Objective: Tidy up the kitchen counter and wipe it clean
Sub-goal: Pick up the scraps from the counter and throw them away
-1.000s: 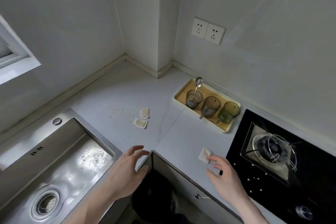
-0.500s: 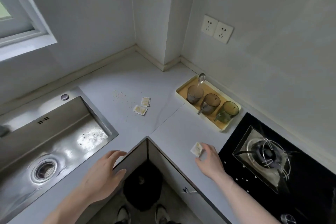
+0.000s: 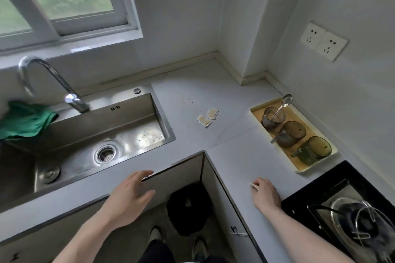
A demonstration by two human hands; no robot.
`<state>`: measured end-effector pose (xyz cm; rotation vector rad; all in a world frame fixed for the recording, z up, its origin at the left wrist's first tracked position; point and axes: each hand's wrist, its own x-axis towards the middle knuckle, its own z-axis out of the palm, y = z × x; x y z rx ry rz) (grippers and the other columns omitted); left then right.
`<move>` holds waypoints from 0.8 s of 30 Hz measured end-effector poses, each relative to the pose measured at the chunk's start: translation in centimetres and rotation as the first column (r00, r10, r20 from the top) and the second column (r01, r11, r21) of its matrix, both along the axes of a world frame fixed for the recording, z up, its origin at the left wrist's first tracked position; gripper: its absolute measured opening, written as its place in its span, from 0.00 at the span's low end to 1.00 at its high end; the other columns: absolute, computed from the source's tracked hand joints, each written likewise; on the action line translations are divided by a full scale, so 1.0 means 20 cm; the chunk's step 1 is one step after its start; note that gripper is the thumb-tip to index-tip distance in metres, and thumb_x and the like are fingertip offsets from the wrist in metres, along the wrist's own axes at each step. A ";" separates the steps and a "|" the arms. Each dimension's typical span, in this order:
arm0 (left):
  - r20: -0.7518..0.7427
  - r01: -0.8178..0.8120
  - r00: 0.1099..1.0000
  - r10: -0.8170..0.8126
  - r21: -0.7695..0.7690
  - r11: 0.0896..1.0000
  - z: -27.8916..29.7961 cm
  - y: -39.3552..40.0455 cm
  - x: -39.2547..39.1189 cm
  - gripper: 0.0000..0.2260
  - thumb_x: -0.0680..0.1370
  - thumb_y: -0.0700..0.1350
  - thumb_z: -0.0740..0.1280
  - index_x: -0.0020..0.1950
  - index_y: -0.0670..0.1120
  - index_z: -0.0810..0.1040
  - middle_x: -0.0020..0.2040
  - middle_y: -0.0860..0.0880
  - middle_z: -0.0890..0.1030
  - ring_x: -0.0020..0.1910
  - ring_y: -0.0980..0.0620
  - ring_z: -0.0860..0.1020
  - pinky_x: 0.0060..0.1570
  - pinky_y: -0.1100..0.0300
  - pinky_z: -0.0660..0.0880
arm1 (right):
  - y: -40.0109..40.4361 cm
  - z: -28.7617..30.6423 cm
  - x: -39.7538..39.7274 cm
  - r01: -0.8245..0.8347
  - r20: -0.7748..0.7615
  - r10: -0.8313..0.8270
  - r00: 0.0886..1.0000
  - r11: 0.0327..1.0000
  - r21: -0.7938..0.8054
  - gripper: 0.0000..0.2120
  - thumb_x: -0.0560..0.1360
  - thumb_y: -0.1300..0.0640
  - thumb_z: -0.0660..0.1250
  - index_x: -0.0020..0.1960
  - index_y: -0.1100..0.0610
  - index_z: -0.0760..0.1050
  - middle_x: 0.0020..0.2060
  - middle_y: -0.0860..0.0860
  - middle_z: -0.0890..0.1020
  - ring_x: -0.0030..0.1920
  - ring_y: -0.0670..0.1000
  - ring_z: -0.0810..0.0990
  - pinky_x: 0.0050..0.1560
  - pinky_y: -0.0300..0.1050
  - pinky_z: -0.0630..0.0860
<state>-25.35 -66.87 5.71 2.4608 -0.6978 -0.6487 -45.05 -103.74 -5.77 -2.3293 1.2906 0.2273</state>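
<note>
1. Right hand sits on the worktop edge, fingers curled over a small packet; only a sliver shows. Best to keep that pinch firm and lift it straight out over the black bin below.
2. Left hand hovers at the sink front, fingers spread, holding nothing.
3. Farther back, two packets and crumbs wait; gather those next.
4. Green cloth by the tap for wiping.

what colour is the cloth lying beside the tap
Green. The cloth shows in the head view, left of the tap, on the sink's edge.
</note>
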 end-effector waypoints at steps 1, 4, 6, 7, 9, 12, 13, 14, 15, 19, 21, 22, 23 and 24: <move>-0.005 -0.027 1.000 0.027 -0.001 1.000 0.00 0.03 -0.01 0.20 0.80 0.54 0.69 0.68 0.66 0.66 0.66 0.63 0.74 0.61 0.60 0.76 0.62 0.59 0.73 | 0.00 0.01 0.01 0.002 0.025 -0.003 1.000 1.000 0.007 0.10 0.81 0.51 0.64 0.42 0.51 0.72 0.44 0.49 0.79 0.39 0.51 0.75 0.38 0.45 0.73; -0.015 -0.108 0.994 0.108 0.007 0.994 0.00 0.14 -0.03 0.19 0.79 0.54 0.69 0.67 0.65 0.68 0.65 0.63 0.75 0.59 0.61 0.77 0.61 0.59 0.74 | 0.09 0.08 0.12 -0.029 0.166 0.011 0.986 0.994 0.105 0.13 0.79 0.51 0.66 0.38 0.56 0.75 0.33 0.50 0.80 0.36 0.54 0.77 0.38 0.48 0.75; -0.032 -0.148 0.988 0.148 0.022 0.989 0.01 0.19 -0.04 0.19 0.79 0.54 0.70 0.69 0.62 0.71 0.64 0.61 0.77 0.57 0.62 0.78 0.60 0.61 0.74 | 0.20 0.15 0.21 -0.081 0.259 0.036 0.965 0.983 0.167 0.13 0.77 0.51 0.70 0.36 0.56 0.76 0.30 0.50 0.80 0.36 0.55 0.78 0.38 0.49 0.75; -0.038 -0.164 0.986 0.165 0.028 0.986 0.01 0.21 -0.04 0.19 0.79 0.54 0.69 0.70 0.60 0.72 0.64 0.61 0.77 0.56 0.63 0.78 0.60 0.62 0.74 | 0.26 0.19 0.26 -0.122 0.301 0.060 0.952 0.974 0.192 0.13 0.76 0.51 0.71 0.36 0.55 0.77 0.30 0.50 0.80 0.36 0.54 0.79 0.38 0.48 0.75; -0.039 -0.213 0.976 0.215 0.051 0.976 0.03 0.32 -0.01 0.20 0.79 0.54 0.69 0.71 0.58 0.73 0.66 0.60 0.76 0.57 0.62 0.78 0.62 0.62 0.74 | 0.44 0.27 0.39 -0.245 0.373 0.144 0.917 0.939 0.240 0.10 0.76 0.50 0.72 0.37 0.52 0.79 0.31 0.47 0.81 0.37 0.50 0.80 0.39 0.47 0.75; -0.028 -0.284 0.958 0.287 0.082 0.955 0.04 0.50 0.04 0.21 0.79 0.56 0.67 0.72 0.58 0.72 0.69 0.59 0.74 0.63 0.59 0.76 0.66 0.59 0.72 | 0.72 0.37 0.57 -0.415 0.433 0.267 0.861 0.861 0.293 0.09 0.75 0.46 0.71 0.41 0.50 0.81 0.33 0.46 0.82 0.39 0.49 0.80 0.40 0.45 0.74; -0.031 -0.309 0.949 0.313 0.086 0.947 0.05 0.57 0.06 0.21 0.79 0.56 0.67 0.72 0.58 0.72 0.70 0.59 0.74 0.63 0.59 0.76 0.66 0.59 0.73 | 0.81 0.39 0.64 -0.457 0.453 0.297 0.841 0.838 0.298 0.09 0.75 0.46 0.71 0.41 0.50 0.81 0.33 0.45 0.82 0.38 0.47 0.81 0.40 0.45 0.75; -0.035 -0.329 0.942 0.333 0.087 0.940 0.06 0.63 0.08 0.21 0.79 0.56 0.67 0.73 0.58 0.72 0.70 0.59 0.74 0.63 0.59 0.76 0.66 0.60 0.73 | 0.89 0.40 0.68 -0.484 0.466 0.314 0.827 0.820 0.305 0.09 0.76 0.46 0.71 0.41 0.50 0.81 0.33 0.44 0.82 0.38 0.46 0.81 0.41 0.44 0.75; -0.037 -0.350 0.934 0.354 0.085 0.933 0.06 0.68 0.10 0.21 0.80 0.55 0.67 0.73 0.58 0.72 0.70 0.59 0.73 0.63 0.58 0.76 0.65 0.60 0.73 | 0.96 0.42 0.73 -0.510 0.475 0.334 0.814 0.802 0.311 0.09 0.76 0.47 0.71 0.40 0.49 0.81 0.34 0.43 0.83 0.38 0.45 0.81 0.42 0.43 0.75; -0.048 -0.424 0.903 0.427 0.061 0.904 0.05 0.93 0.18 0.21 0.80 0.56 0.67 0.73 0.58 0.71 0.71 0.60 0.72 0.64 0.59 0.75 0.63 0.62 0.74 | 1.25 0.47 0.91 -0.593 0.494 0.402 0.771 0.736 0.328 0.11 0.78 0.49 0.71 0.38 0.48 0.81 0.34 0.41 0.83 0.38 0.43 0.80 0.40 0.41 0.74; -0.058 -0.456 0.886 0.460 0.066 0.887 0.03 1.10 0.24 0.21 0.80 0.56 0.67 0.73 0.58 0.71 0.71 0.61 0.71 0.64 0.59 0.74 0.63 0.61 0.75 | 1.42 0.49 1.00 -0.612 0.509 0.413 0.756 0.722 0.324 0.10 0.78 0.49 0.71 0.39 0.48 0.83 0.35 0.41 0.83 0.39 0.42 0.81 0.42 0.43 0.76; -0.060 -0.478 0.874 0.482 0.068 0.876 0.03 1.22 0.28 0.21 0.80 0.55 0.67 0.73 0.58 0.71 0.71 0.61 0.70 0.64 0.59 0.74 0.64 0.60 0.75 | 1.53 0.49 1.06 -0.619 0.514 0.419 0.749 0.718 0.317 0.09 0.77 0.49 0.71 0.39 0.49 0.83 0.35 0.41 0.84 0.39 0.43 0.81 0.43 0.44 0.76; -0.053 -0.502 0.861 0.505 0.069 0.862 0.02 1.33 0.32 0.21 0.80 0.55 0.67 0.73 0.58 0.71 0.72 0.62 0.69 0.64 0.59 0.74 0.64 0.59 0.75 | 1.63 0.49 1.11 -0.626 0.514 0.425 0.745 0.712 0.318 0.10 0.77 0.48 0.71 0.39 0.49 0.83 0.35 0.43 0.84 0.38 0.43 0.80 0.43 0.45 0.77; -0.040 -0.519 0.852 0.522 0.076 0.852 0.01 1.43 0.35 0.21 0.80 0.55 0.67 0.73 0.58 0.71 0.72 0.61 0.68 0.65 0.59 0.74 0.65 0.58 0.75 | 1.72 0.50 1.14 -0.632 0.510 0.434 0.743 0.705 0.321 0.11 0.77 0.48 0.72 0.38 0.49 0.83 0.34 0.43 0.83 0.38 0.43 0.80 0.42 0.45 0.77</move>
